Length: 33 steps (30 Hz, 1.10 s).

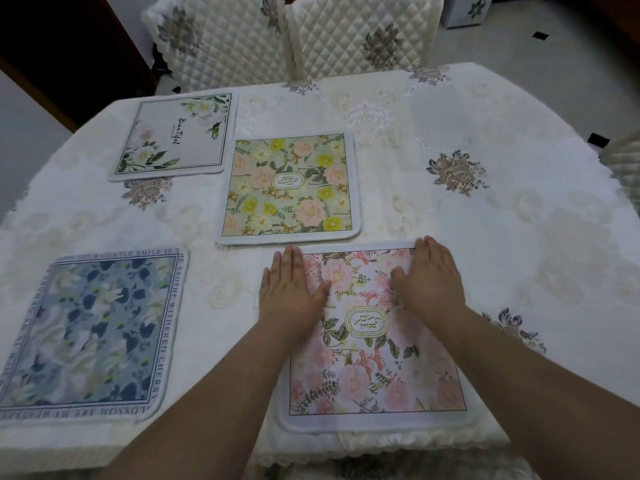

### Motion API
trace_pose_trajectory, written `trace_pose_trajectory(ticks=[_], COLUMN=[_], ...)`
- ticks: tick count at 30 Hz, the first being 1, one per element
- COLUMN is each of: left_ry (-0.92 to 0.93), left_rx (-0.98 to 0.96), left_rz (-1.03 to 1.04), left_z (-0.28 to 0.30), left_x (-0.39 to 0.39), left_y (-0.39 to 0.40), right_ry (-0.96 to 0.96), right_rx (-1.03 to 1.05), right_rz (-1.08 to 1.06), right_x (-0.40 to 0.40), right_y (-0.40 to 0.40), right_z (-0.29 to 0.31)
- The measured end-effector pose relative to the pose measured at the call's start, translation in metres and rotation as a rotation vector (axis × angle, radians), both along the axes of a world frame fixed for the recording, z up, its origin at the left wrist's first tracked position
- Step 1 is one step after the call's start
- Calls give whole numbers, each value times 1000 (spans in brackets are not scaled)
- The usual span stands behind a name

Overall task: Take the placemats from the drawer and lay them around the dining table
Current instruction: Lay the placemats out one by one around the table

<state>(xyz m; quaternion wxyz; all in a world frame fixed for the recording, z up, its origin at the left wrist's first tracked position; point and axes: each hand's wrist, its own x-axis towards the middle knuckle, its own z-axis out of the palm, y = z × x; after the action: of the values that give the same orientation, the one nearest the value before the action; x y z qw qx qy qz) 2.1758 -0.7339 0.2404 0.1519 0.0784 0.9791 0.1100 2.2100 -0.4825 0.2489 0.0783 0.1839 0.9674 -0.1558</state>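
Head view shows the pink floral placemat (375,341) lying at the near edge of the dining table (502,220), the left hand (294,292) and right hand (429,278) pressing flat on its far corners with fingers straight, grasping nothing; its near border sits right at the table's lip, so a pull toward the person could tip it off. A push away could run it into the yellow floral placemat (289,187) just beyond, or drag and rumple the embroidered tablecloth (450,140) beneath; the blue placemat (86,334) to the left and the white one (173,135) farther off seem out of harm's way.
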Motion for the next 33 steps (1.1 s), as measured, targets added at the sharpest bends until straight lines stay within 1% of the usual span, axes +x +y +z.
trace_pose_trajectory(ticks=[3, 5, 6, 9, 10, 12, 14, 17, 19, 21, 23, 25, 27, 29, 31, 33], left_ry=[81, 103, 83, -60, -81, -59, -29, 41, 72, 42, 12, 7, 6, -26, -159, -260], left_rx=[92, 110, 124, 260, 287, 258, 259, 346, 469, 683, 894, 1055, 1072, 1067, 1083, 956], left_rz=[63, 172, 237, 441, 478, 497, 539, 605, 705, 879, 1043, 1136, 1093, 988, 870, 788], left_z=[17, 29, 33, 39, 38, 35, 34, 38, 39, 38, 41, 41, 47, 57, 63, 63], left_x=[-17, -32, -41, -69, -77, -85, -87, -88, -88, -89, -91, -94, -90, -72, -48, -29], left_y=[-5, -14, -20, -41, -48, -60, -67, -70, -73, -79, -86, -94, -99, -101, -104, -109], right_ry=[51, 77, 70, -43, -88, -143, -106, 58, 161, 233, 263, 262, 209, 117, -14, -141], right_rx=[-126, -278, -364, -533, -575, -610, -628, -677, -677, -660, -668, -687, -757, -856, -921, -968], right_rz=[2, 26, 21, -18, -26, -19, -68, -215, -260, -303, -358, -382, -383, -380, -358, -319], right_x=[-24, -41, -50, -71, -77, -83, -89, -91, -88, -87, -86, -83, -75, -62, -48, -36], right_y=[-15, -30, -38, -63, -69, -80, -86, -87, -85, -83, -81, -79, -77, -74, -66, -56], right_z=[18, 29, 34, 48, 49, 50, 48, 47, 47, 47, 48, 52, 57, 65, 70, 70])
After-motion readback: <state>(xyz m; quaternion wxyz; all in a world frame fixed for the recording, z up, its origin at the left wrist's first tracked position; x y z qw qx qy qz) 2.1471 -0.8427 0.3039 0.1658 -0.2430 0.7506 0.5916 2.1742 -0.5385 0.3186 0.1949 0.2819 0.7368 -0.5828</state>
